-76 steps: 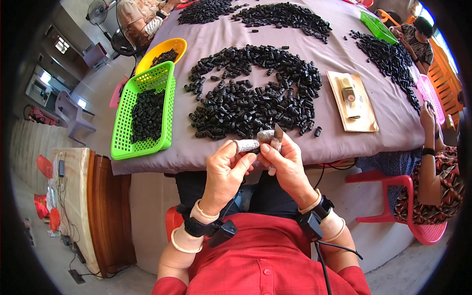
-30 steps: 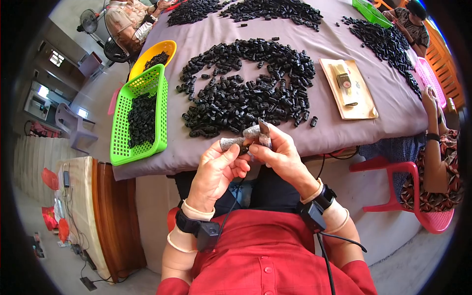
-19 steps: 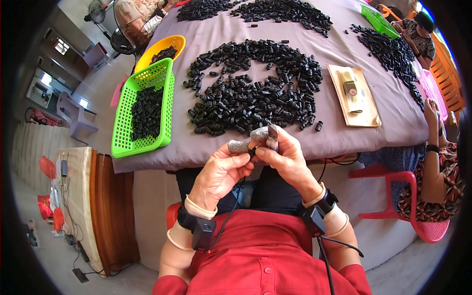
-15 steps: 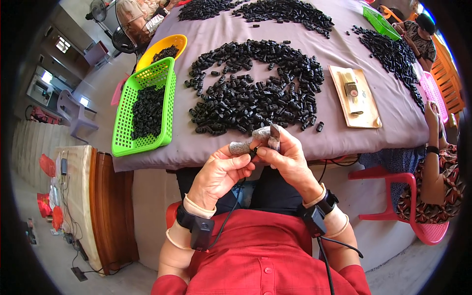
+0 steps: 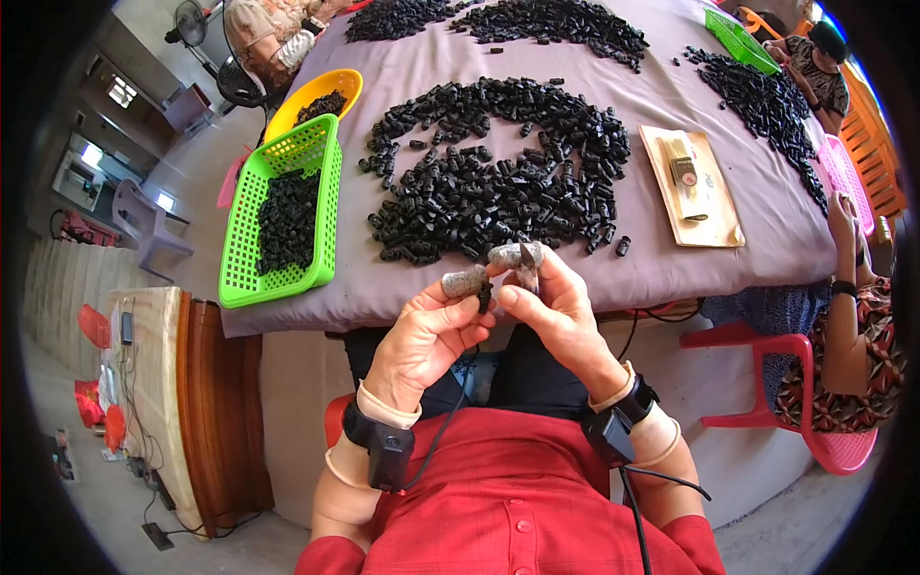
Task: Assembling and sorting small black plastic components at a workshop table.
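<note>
Between the thumb and fingers of my left hand (image 5: 426,331) is a small black rubber-like part (image 5: 485,295). My right hand (image 5: 561,316) grips a short blade (image 5: 526,265), its pointed tip up, close beside that part. Grey covers wrap a finger on each hand. Both hands are just off the table's near edge. Beyond them lies a big heap of small black cylindrical parts (image 5: 489,196) on the mauve tablecloth (image 5: 613,287). How the blade's lower end sits in my fingers is hidden.
A green basket (image 5: 331,211) holding black pieces stands at the left, with a yellow bowl (image 5: 353,91) behind it. A cardboard piece (image 5: 714,216) with small items lies at right. Another person's arm (image 5: 843,331) and a pink chair (image 5: 743,340) are further right; more heaps lie beyond.
My right thumb has lifted away from the black part and the hands have drawn slightly apart. The blade has tilted, and the black part shows more in my left fingers.
</note>
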A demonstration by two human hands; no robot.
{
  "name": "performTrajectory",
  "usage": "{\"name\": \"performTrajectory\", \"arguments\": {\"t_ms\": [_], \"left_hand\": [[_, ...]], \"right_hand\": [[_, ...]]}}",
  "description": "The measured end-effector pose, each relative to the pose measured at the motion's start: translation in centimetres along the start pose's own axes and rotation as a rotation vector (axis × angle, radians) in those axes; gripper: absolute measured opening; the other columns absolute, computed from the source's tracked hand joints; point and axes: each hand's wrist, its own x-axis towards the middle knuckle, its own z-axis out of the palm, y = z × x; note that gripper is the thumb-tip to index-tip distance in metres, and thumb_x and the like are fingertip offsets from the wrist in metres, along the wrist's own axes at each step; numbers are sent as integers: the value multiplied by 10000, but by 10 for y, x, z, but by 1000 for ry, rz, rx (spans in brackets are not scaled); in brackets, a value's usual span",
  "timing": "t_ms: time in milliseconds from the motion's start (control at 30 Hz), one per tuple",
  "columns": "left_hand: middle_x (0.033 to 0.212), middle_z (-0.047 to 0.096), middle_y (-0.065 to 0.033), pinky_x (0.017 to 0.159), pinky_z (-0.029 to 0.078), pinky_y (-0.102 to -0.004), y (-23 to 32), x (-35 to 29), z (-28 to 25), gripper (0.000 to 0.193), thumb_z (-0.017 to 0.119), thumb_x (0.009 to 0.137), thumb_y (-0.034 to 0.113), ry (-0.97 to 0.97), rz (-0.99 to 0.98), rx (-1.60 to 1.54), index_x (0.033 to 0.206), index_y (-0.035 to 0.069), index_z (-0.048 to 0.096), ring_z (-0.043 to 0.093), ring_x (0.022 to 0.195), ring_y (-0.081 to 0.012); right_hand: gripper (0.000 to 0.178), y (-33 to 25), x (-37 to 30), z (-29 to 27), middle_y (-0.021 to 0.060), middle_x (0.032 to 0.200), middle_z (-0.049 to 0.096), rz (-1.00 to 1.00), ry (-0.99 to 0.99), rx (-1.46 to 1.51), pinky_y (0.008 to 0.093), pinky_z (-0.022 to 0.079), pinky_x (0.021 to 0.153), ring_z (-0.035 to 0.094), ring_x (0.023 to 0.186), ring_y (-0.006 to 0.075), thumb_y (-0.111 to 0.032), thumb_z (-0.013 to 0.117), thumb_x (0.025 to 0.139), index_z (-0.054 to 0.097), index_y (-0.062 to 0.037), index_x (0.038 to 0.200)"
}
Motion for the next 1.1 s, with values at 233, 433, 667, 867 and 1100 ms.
{"name": "performTrajectory", "arguments": {"t_ms": [233, 433, 667, 867, 1100], "left_hand": [[885, 619, -54, 678, 479, -253, 7, 0, -8, 242, 556, 843, 57, -71, 156, -9, 1084, 71, 567, 584, 762, -138], [885, 617, -48, 674, 484, -246, 4, -4, -1, 253, 541, 853, 63, -51, 195, -40, 1105, 68, 557, 581, 762, -124], [868, 616, -45, 662, 484, -238, 2, -7, -2, 268, 547, 848, 65, -88, 191, 3, 1116, 71, 551, 583, 757, -116], [841, 604, -35, 635, 452, -220, 2, -7, 0, 264, 545, 853, 84, -84, 219, 64, 1117, 73, 555, 549, 714, -101], [840, 593, -34, 642, 403, -223, 3, -8, 2, 259, 535, 865, 104, -98, 195, 5, 1121, 78, 561, 493, 706, -96]], "right_hand": [[251, -4, -1, 0, 62, 780, 493, -188, -46, -434, 266, 393, 617, 467, 682, 144, -118, 494, 862, 517, -12, 1088], [153, -9, -3, 8, 124, 703, 498, -325, -58, -718, 351, 396, 528, 504, 603, 296, -69, 591, 753, 564, -5, 889], [144, -11, -2, 9, 120, 718, 508, -303, -91, -695, 349, 411, 541, 521, 617, 288, -64, 588, 750, 570, -16, 884], [133, -15, -4, 10, 117, 720, 503, -302, -110, -734, 354, 409, 539, 517, 617, 291, -77, 585, 754, 569, -24, 875], [123, -13, -4, 9, 116, 691, 475, -331, -102, -810, 364, 392, 522, 497, 598, 297, -98, 604, 748, 555, -19, 828]]}}
